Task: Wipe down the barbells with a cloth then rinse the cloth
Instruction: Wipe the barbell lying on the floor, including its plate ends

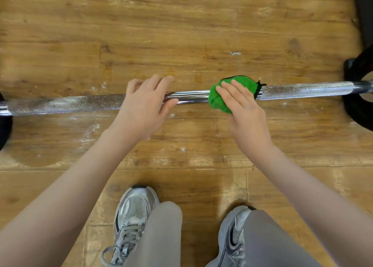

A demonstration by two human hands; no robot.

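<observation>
Both hands are at the bar of a barbell that lies across a wooden floor. The left hand sits over the bar where the rough knurled section gives way to the smooth polished middle; its fingers are spread and only loosely bent above the metal, the thumb reaches along the near side of the bar, and nothing is clasped in it, though whether the palm actually bears on the steel cannot be told. The right hand holds a bunched green cloth against the bar, fingers laid across the top of the wad and curled round it, with the cloth wrapped over the smooth steel just at the edge of the second knurled stretch. A short run of bare shiny bar lies between the two hands. Beyond the left hand the knurled part carries on outward to a black weight plate at the frame's edge; beyond the right hand the bar runs to another black plate. White dusty smears mark the floorboards near the left hand and under the bar, and a small pale scrap lies on the floor farther out from the right hand. Nearer than both hands, the person's grey trainers and beige trouser legs show below the bare forearms.
</observation>
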